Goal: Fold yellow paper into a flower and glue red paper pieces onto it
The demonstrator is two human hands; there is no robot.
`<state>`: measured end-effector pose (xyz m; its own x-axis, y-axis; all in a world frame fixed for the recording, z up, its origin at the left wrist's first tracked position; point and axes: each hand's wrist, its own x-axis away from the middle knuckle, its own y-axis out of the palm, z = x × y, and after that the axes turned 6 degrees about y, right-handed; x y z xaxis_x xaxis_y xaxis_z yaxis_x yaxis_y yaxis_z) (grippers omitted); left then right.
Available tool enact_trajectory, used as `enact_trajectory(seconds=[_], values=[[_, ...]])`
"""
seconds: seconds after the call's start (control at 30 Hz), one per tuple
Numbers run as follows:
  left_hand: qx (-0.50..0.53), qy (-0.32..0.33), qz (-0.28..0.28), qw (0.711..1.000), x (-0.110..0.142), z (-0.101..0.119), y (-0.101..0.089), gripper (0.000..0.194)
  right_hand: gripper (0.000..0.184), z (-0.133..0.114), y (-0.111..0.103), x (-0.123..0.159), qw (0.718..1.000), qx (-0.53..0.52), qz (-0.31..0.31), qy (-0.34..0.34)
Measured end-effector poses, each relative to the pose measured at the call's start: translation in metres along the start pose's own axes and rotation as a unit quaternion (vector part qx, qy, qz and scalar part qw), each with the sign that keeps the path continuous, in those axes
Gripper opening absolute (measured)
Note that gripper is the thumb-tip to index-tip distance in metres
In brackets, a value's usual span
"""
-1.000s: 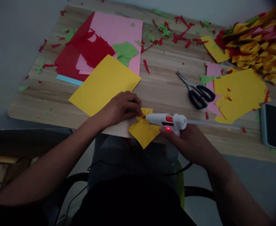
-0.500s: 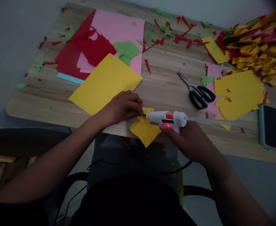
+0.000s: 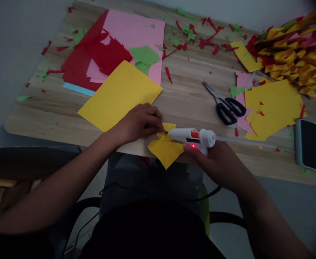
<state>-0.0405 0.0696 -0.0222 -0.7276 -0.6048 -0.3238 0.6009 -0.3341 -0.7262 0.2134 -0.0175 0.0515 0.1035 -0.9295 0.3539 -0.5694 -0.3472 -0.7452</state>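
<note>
My right hand (image 3: 214, 162) is wrapped round a white hot glue gun (image 3: 183, 134) with a red light glowing on its side and a clear glue stick out of its back. The gun's nozzle points left at a folded yellow paper piece (image 3: 166, 153) at the table's front edge. Its pointed lower part hangs past that edge. My left hand (image 3: 141, 123) has its fingers curled and pressed on the upper left of this folded paper, close to the nozzle. A yellow paper sheet (image 3: 120, 95) lies just behind the left hand.
Scissors (image 3: 224, 104) lie right of centre on the wooden table (image 3: 185, 104). A phone (image 3: 308, 144) and yellow paper sheets (image 3: 275, 106) are to the right, with a folded-paper bundle (image 3: 295, 54) behind. Pink paper (image 3: 136, 30) and red paper (image 3: 79, 68) lie back left among torn scraps.
Both hands and the folded paper keep nearly the same place. The glue gun has shifted very slightly to the right, its nozzle still at the folded paper. The view has moved a little.
</note>
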Motion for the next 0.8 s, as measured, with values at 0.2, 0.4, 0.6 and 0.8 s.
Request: enact_trajectory(seconds=[0.2,0.4,0.6,0.8], values=[[-0.001,-0.004,-0.001,1.0,0.001,0.0,0.0,0.017,0.04,0.0,-0.001,0.001,1.0,-0.012,-0.01,0.0],[-0.002,0.003,-0.007,1.0,0.0,0.003,-0.003,0.019,0.041,0.014,-0.001,0.003,0.995,-0.092,0.036,0.014],[-0.07,0.037,-0.035,0.996,0.001,0.01,-0.006,0.019,0.043,0.035,0.009,0.001,0.971,-0.187,0.133,0.07],[-0.133,0.039,-0.059,0.989,0.002,0.017,-0.009,0.02,0.035,0.043,0.016,0.005,0.966,-0.212,0.141,0.054]])
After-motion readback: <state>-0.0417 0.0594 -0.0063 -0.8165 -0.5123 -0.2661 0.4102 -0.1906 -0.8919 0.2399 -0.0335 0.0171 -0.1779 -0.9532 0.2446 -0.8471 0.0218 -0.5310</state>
